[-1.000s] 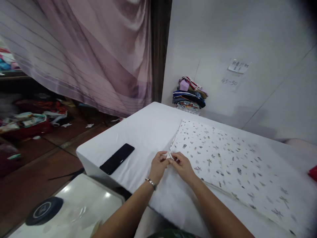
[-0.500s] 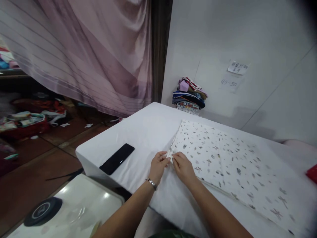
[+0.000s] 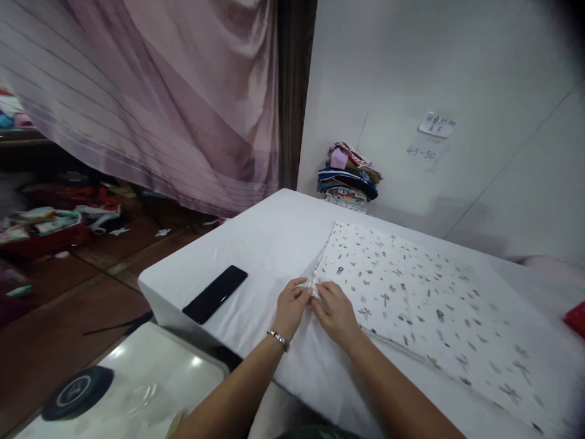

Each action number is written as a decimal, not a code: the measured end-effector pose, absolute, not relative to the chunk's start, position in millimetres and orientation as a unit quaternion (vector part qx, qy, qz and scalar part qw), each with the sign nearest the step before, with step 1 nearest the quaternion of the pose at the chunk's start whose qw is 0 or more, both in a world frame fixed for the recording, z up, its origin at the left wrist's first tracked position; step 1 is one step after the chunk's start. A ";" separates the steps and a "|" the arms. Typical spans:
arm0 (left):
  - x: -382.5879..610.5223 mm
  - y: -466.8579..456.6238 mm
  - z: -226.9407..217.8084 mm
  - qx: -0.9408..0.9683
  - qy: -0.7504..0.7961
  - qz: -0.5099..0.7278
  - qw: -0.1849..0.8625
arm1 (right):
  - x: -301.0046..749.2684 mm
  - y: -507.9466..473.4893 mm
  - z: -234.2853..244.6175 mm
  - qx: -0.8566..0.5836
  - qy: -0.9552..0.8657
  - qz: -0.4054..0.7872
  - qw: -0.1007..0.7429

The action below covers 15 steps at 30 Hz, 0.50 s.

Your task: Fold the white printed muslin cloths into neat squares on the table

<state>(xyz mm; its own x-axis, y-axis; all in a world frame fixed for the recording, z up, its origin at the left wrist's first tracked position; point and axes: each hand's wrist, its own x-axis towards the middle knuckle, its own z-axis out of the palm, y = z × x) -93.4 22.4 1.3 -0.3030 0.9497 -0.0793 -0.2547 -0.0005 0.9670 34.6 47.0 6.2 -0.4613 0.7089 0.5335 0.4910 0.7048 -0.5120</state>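
Note:
A white folded cloth (image 3: 411, 299) printed with small leaf and insect shapes lies flat over the right part of the white-covered table. My left hand (image 3: 291, 308), with a bracelet at the wrist, pinches the cloth's near left corner. Right beside it, my right hand (image 3: 336, 311) pinches the same corner, its fingertips almost touching those of the left. The bit of fabric between the fingers is mostly hidden. To the left of my hands a black phone (image 3: 216, 294) rests on the table.
Against the wall at the table's far edge stands a stack of folded clothes (image 3: 348, 174). A pale stool top (image 3: 155, 366) with a dark round object (image 3: 77, 393) sits at lower left. A pink curtain (image 3: 205, 103) hangs behind. Something red (image 3: 576, 318) shows at the right edge.
My right hand's fingers have shifted slightly left and closer to the left hand at the cloth's corner. The cloth and phone stay in place.

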 end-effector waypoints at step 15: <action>-91.5 18.4 9.7 0.381 0.521 0.603 0.469 | 33.4 49.4 7.0 -0.383 -0.798 0.196 0.422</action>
